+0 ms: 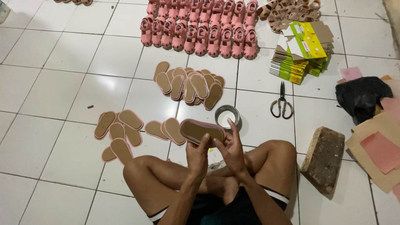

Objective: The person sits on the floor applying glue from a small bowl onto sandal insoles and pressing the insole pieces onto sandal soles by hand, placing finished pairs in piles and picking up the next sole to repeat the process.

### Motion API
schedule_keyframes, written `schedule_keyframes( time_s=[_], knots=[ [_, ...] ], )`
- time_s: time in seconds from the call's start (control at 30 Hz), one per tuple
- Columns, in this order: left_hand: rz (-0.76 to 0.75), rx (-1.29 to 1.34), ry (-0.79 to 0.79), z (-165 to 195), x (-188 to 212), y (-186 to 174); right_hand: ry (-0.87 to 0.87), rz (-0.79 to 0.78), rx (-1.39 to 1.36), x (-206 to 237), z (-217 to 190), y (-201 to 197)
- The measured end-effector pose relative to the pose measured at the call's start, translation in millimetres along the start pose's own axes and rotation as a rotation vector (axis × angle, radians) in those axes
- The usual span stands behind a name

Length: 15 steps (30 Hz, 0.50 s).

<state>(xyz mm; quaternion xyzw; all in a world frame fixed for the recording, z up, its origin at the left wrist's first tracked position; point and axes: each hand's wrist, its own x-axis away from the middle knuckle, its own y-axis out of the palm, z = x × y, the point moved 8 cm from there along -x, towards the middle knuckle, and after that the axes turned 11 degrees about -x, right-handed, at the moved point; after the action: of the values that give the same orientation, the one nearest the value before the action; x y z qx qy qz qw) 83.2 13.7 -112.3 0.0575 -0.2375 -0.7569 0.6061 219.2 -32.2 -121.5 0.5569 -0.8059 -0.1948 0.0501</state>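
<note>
You sit cross-legged on a white tiled floor (50,91), knees spread, both hands raised over your lap.

Biggest group: two rows of pink sandals (200,27) at 12 o'clock, packed side by side. At 1 o'clock, a heap of tan sandals (289,12) touching a stack of flat yellow-green cartons (302,52). At 3 o'clock, cardboard and pink sheets (377,150) with a black bag (362,98) lying on them. A brown block (325,158) at 4 o'clock, just beside your right knee.

Centre, toward 12: a pile of soles (189,85), pink-edged with tan faces, overlapping. At 9 o'clock, a looser cluster of soles (116,135); two more soles (164,130) lie just left of your hands.

Scissors (282,104) at 2 o'clock, blades shut, well apart from the cartons. A small round tin (227,116) with white contents sits just beyond your right hand.

Held sole (202,131): off the floor, centre frame, tan face toward you, long axis running 9 to 3. Left hand (198,160) has its fingers clamped on the sole's lower edge. Right hand (233,152) meets the sole's right end, fingers closed on it, forefinger stretched up near the tin.
</note>
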Motion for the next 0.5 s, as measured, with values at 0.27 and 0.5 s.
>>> schedule_keyframes(
  time_s=[0.27, 0.5],
  knots=[
    [0.020, -1.345, 0.918, 92, 12, 7, 0.155, -0.064, 0.404, -11, -10, -16],
    [-0.481, -1.203, 0.081, 23, -36, -12, 0.018, -0.090, 0.792, -42, -5, -10]
  ],
)
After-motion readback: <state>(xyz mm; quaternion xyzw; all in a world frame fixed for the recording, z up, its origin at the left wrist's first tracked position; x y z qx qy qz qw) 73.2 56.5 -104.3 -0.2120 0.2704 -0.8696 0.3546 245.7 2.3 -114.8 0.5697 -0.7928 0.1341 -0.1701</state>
